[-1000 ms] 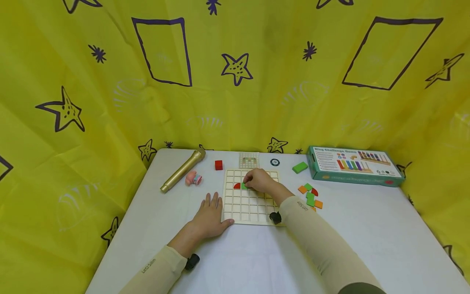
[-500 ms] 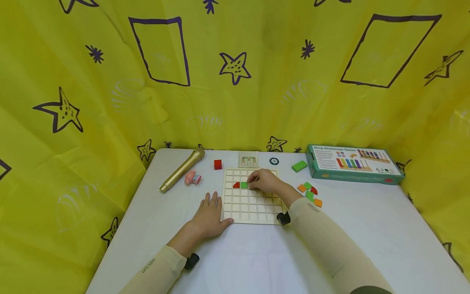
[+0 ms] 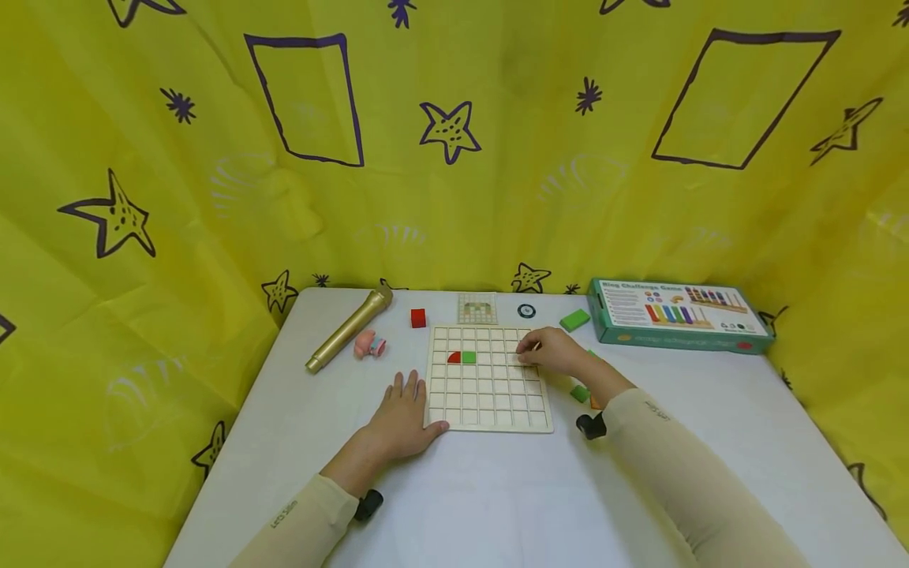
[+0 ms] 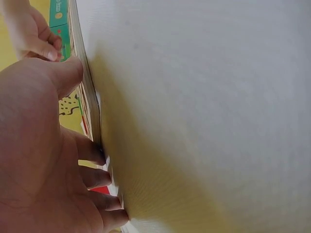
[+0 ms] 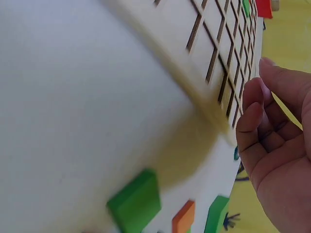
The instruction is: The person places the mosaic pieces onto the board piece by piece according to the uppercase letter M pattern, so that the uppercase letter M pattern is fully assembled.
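My left hand [image 3: 401,422] lies with fingers spread on the table, its thumb and fingertips at the left edge of a pale wooden grid board [image 3: 490,398]. In one row of the board sit a red quarter-circle tile [image 3: 454,358] and, beside it, a green square tile [image 3: 469,357]. Over the board's upper right edge is my right hand [image 3: 557,353], fingers loosely bent. The right wrist view shows nothing between those fingers. Loose tiles, among them a green one [image 5: 138,201] and an orange one [image 5: 183,217], lie right of the board, partly hidden by the right arm in the head view.
Behind the board lies a small pattern card [image 3: 477,308], between a red cube [image 3: 418,318] and a round dark disc [image 3: 526,311]. A gold microphone [image 3: 349,330] and pink toy [image 3: 369,345] lie left. A green block [image 3: 574,319] and game box [image 3: 678,315] are back right.
My right hand has left the green square tile, which stays in the grid, and moved right to the board's edge. The left hand keeps its place.
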Available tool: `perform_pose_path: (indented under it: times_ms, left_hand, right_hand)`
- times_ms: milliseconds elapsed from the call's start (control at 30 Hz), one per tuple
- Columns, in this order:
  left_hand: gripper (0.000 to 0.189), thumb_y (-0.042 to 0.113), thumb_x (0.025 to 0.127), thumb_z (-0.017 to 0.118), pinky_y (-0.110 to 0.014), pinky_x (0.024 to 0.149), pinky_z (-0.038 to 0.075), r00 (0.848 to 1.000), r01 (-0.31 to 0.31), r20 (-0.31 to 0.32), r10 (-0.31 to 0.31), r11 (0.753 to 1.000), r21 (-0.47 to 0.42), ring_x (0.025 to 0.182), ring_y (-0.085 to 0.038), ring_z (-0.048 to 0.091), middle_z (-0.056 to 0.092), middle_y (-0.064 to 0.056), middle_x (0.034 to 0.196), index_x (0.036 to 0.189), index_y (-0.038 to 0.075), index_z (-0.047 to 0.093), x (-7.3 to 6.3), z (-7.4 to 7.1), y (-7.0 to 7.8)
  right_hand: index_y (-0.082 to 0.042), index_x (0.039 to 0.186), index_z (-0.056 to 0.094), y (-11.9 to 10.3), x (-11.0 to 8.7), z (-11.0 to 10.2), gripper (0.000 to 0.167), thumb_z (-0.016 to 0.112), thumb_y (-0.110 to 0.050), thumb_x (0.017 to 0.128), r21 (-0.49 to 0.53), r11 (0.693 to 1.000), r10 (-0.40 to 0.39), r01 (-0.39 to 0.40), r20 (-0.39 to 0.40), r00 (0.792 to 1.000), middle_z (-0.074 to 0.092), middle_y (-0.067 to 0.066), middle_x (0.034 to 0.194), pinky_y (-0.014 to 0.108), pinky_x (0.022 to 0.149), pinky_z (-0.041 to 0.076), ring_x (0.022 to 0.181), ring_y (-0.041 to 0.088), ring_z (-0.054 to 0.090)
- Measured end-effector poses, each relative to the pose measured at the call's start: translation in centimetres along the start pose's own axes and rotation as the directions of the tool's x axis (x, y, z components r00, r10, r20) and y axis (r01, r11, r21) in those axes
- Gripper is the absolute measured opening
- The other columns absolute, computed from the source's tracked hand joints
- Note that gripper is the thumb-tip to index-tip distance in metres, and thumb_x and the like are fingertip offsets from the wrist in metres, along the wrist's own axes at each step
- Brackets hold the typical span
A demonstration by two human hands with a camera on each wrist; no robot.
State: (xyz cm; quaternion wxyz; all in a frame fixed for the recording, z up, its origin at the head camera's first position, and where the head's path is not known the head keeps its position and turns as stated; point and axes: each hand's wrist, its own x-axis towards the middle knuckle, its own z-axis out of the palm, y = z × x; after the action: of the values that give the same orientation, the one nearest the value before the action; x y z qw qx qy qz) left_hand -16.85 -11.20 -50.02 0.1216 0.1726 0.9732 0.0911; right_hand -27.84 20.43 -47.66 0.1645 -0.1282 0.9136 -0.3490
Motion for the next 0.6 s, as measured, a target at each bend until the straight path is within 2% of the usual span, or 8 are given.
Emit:
perform_pose_path:
  times_ms: [233,600]
  left_hand:
    - [0.093,0.061,0.098,0.05,-0.056,0.119,0.019,1.0,0.0,0.008,0.0,1.0,0.002,0.149,-0.049,0.01,0.018,-0.027,0.162,0.154,-0.01,0.027,0.1,0.0,0.0]
    - [0.094,0.062,0.098,0.05,-0.056,0.119,0.019,1.0,-0.006,-0.004,0.006,1.0,0.012,0.149,-0.049,0.012,0.019,-0.028,0.162,0.153,-0.01,0.028,0.2,0.2,-0.2]
  right_hand:
    - [-0.006,0.104,0.073,2.0,-1.9,-1.5,0.014,0.069,-0.017,0.097,-0.017,1.0,0.02,-0.02,-0.04,0.999,0.067,0.003,0.094,0.033,0.073,0.048,0.083,0.021,0.055]
    - [-0.006,0.104,0.074,4.5,-4.4,-2.8,0.016,0.069,-0.019,0.097,-0.004,0.998,0.061,-0.061,-0.042,0.997,0.067,0.004,0.093,0.034,0.074,0.049,0.085,0.022,0.056]
